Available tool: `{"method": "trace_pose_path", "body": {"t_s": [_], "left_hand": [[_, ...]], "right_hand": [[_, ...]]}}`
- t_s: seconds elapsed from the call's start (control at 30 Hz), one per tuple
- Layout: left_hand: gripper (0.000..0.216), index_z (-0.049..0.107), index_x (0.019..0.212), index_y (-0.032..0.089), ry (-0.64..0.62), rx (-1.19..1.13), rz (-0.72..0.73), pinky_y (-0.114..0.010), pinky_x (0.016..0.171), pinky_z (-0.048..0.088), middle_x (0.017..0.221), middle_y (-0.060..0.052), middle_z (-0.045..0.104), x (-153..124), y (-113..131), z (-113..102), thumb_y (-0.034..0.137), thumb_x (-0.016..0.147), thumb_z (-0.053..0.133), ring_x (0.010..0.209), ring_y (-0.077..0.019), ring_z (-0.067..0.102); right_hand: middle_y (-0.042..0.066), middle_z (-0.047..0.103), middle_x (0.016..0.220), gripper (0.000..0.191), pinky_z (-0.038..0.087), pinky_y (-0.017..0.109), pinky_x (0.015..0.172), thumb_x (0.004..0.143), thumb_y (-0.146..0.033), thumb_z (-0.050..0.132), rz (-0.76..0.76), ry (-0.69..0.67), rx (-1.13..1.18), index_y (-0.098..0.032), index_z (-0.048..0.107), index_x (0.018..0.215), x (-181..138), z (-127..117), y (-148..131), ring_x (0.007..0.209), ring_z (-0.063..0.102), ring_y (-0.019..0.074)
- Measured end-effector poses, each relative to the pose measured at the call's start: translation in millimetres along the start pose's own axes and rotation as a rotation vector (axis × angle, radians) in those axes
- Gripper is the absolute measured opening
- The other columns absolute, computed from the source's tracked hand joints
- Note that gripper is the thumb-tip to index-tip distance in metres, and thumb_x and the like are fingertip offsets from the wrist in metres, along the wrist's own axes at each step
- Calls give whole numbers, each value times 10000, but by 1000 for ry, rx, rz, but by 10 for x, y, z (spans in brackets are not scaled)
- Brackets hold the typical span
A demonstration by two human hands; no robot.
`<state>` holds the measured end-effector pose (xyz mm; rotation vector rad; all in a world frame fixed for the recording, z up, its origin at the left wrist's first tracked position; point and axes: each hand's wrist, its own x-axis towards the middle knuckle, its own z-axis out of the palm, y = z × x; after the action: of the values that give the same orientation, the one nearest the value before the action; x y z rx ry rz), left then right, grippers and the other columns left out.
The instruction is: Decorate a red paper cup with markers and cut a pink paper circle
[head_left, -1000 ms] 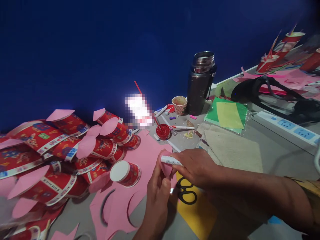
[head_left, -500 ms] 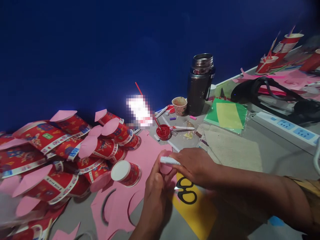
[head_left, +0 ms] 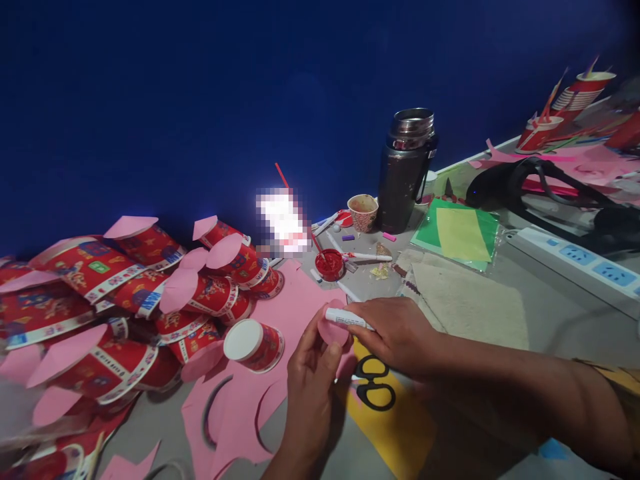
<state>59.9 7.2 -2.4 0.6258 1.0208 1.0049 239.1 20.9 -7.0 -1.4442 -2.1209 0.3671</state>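
My left hand [head_left: 314, 373] is closed on a small round pink paper piece [head_left: 330, 333], held up between fingers and thumb. In my right hand [head_left: 395, 330] is a slim white tube [head_left: 345, 317] with small print along its side. Its left end lies against the upper part of the pink piece; I cannot tell whether it is a glue tube or a marker. Below my right hand, scissors with black handles [head_left: 376, 396] rest on yellow paper [head_left: 395, 427], their blades mostly hidden. To the left stands a red paper cup [head_left: 265, 350] with its white base up, on cut pink paper [head_left: 240, 427].
Many red cups [head_left: 107, 267] with pink paper discs are heaped at the left. Beyond my hands are a red paint pot [head_left: 329, 267], a small paper cup [head_left: 363, 215], a dark flask [head_left: 404, 180] and a folded cloth [head_left: 470, 300]. A power strip [head_left: 575, 260] lies at the right.
The white tube has shifted slightly right and tilted a little across the pink paper piece. My left thumb has moved up onto the piece's lower edge. The whole view has shifted slightly.
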Motion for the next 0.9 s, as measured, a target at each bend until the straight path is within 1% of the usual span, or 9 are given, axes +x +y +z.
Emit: {"method": "trace_pose_path", "body": {"t_s": [0.1,0.2,0.3,0.37,0.6,0.7,0.77,0.83,0.9], "left_hand": [[619,716,1341,252,18,15,13,-328,914,622,1232,-102,797,66,41,-13,302,759,919,1103,-246,764],[424,779,1156,190,49,9,5,-362,903,648,1045,-67,821,113,99,-38,279,757,890,996,-255,800],[233,770,889,146,40,7,-26,-407,818,678,815,-38,782,141,154,-62,323,766,859,800,-275,819],[219,740,798,139,21,-12,-40,-409,795,681,774,-41,767,148,192,-66,323,756,851,752,-278,815],[346,764,981,96,-99,-20,-117,-360,723,663,907,-143,801,98,297,-57,383,793,808,839,-291,797],[347,775,1000,103,-115,152,-99,-304,650,634,849,-98,779,90,297,-46,373,785,810,713,-218,753],[321,785,1005,119,-102,277,-68,-287,614,613,811,-61,758,105,298,-33,349,781,797,650,-184,716],[333,788,1050,140,-88,378,-29,-320,621,615,841,-64,764,109,317,-33,371,813,748,672,-205,720],[363,784,1120,172,-64,540,61,-389,692,631,960,-100,789,57,363,-61,404,855,697,814,-274,752]], "right_hand": [[66,823,979,304,413,303,718,1074,-392,525,93,-48,142,-223,767,1148,25,-67,-50,853,731,226],[30,751,861,306,410,273,681,1053,-378,513,226,-78,468,-195,739,959,53,-145,-65,770,652,175],[-34,548,635,397,341,253,568,1030,-437,528,330,-153,833,-200,578,716,61,-160,-11,595,483,122],[-64,430,551,461,289,259,525,1017,-505,544,381,-206,996,-213,498,664,61,-134,44,524,379,107],[-77,415,542,453,260,245,489,922,-600,672,481,-76,1130,-191,605,738,97,-59,111,489,335,89],[-85,420,550,430,237,230,460,894,-605,707,533,-38,1162,-178,669,854,106,-38,132,470,318,81],[-88,419,551,426,236,219,453,896,-601,711,544,-31,1166,-181,658,846,112,-29,156,465,314,76],[-89,414,553,420,249,212,453,904,-592,705,543,-27,1158,-185,643,823,119,-24,182,468,313,74],[-90,411,556,410,255,210,451,908,-589,698,549,-19,1139,-184,659,849,128,-22,209,473,312,78]]}}
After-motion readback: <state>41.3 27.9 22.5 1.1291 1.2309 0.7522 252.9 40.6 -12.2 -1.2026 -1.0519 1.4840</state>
